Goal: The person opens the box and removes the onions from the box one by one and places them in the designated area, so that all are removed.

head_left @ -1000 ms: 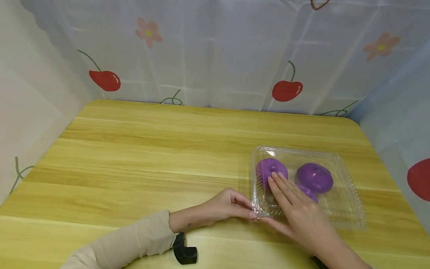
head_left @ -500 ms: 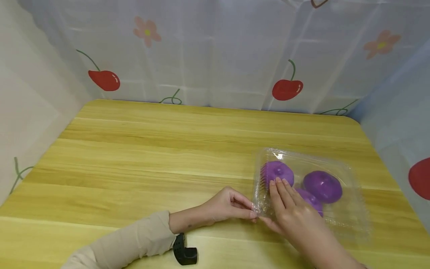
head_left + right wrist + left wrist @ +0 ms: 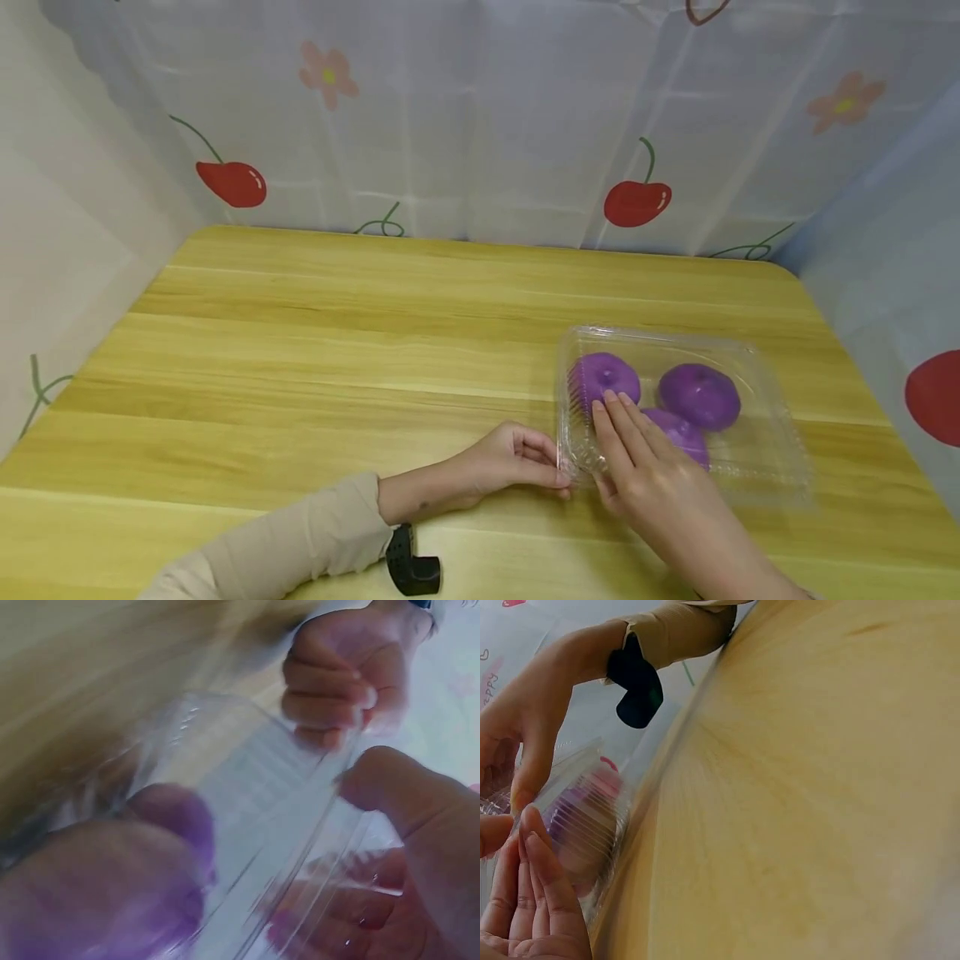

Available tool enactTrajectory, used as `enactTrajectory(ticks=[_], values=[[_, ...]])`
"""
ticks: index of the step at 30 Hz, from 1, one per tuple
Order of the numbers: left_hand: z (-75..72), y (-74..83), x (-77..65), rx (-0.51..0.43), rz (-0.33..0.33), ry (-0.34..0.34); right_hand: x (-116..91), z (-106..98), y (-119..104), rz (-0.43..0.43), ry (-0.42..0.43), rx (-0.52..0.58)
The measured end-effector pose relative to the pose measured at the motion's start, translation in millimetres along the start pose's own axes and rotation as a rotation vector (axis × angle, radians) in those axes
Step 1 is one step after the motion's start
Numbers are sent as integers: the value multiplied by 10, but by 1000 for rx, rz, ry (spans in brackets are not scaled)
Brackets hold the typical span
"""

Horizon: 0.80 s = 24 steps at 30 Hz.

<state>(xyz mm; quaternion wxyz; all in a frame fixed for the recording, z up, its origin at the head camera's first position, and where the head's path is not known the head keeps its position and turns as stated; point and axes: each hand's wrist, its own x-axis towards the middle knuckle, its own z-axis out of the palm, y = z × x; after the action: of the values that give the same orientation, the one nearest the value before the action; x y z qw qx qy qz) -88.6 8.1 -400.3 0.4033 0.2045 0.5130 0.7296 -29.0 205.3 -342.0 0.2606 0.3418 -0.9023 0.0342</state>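
Observation:
A clear plastic clamshell box (image 3: pixel 761 429) sits on the right of the table in the head view. Inside it are three rounded purple things, shaped like flattened onions with a small nub on top; one is the far right purple piece (image 3: pixel 701 398). My left hand (image 3: pixel 506 458) pinches the near left corner of the box between thumb and fingers. My right hand (image 3: pixel 667 492) lies over the lid with straight fingers, covering part of the nearest purple piece. Its thumb (image 3: pixel 382 776) meets the box rim close to the left hand in the right wrist view.
The pale wooden table (image 3: pixel 300 350) runs back to a curtain (image 3: pixel 465 125) printed with cherries and flowers. Curtains also flank both sides. A black wrist camera mount (image 3: pixel 412 567) hangs below the left sleeve (image 3: pixel 315 525).
The box tilted and shifted slightly toward the near right, then came back. My right thumb has drawn back from the corner, while the left hand has stayed nearly still.

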Motion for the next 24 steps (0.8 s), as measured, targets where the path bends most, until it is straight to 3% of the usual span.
enactTrajectory(ticks=[6,12,20,24], values=[[7,-2,-7,-66,-47,-10,-135,-71,98,42,-19,82],[2,20,-16,-80,-68,-17,-402,-183,284,104,-28,38],[0,22,-16,-97,-79,-19,-831,-274,451,374,-73,-57],[6,24,-13,-88,-83,-20,-946,-287,502,463,-9,-100]])
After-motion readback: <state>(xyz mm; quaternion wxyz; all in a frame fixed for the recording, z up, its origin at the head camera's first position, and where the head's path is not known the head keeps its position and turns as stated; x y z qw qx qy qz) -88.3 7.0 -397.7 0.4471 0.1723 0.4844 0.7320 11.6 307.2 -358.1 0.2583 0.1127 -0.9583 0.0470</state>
